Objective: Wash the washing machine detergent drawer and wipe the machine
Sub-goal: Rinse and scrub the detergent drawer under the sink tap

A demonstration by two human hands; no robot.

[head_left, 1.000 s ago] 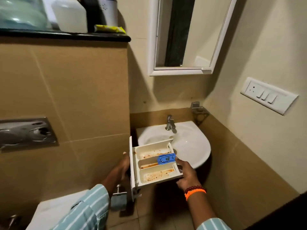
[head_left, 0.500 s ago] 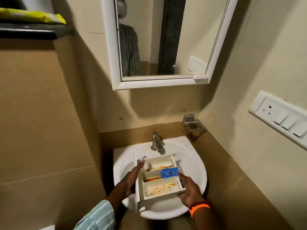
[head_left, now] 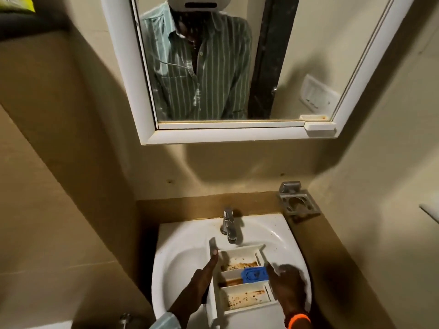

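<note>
The lower edge of the view cuts off both forearms, and the near end of the detergent drawer (head_left: 240,281) and its white front panel run down almost to that edge. The fingers of the right hand (head_left: 288,287) go down along the drawer's right side out of sight, so how far they curl cannot be made out; the hand lies against that side and seems to hold it. An orange wristband (head_left: 298,320) sits on that wrist, half cut off. The left hand (head_left: 202,286) lies with straight fingers flat against the front panel on the drawer's left, fingertips pointing toward the tap (head_left: 228,225); its palm side is hidden.

The drawer is held over the bowl of the white washbasin (head_left: 180,260), its far end just under the tap's spout. Whether it touches the basin cannot be told. It is white plastic with three compartments in a row, open side up. The far and near compartments are speckled with rusty brown residue, and the middle one has a brown streak along its floor. A blue plastic insert (head_left: 254,274) sits at the right end of the middle compartment.

Above, a white-framed mirror (head_left: 237,136) reflects a striped green shirt. A metal holder (head_left: 298,203) is fixed to the wall right of the basin.
</note>
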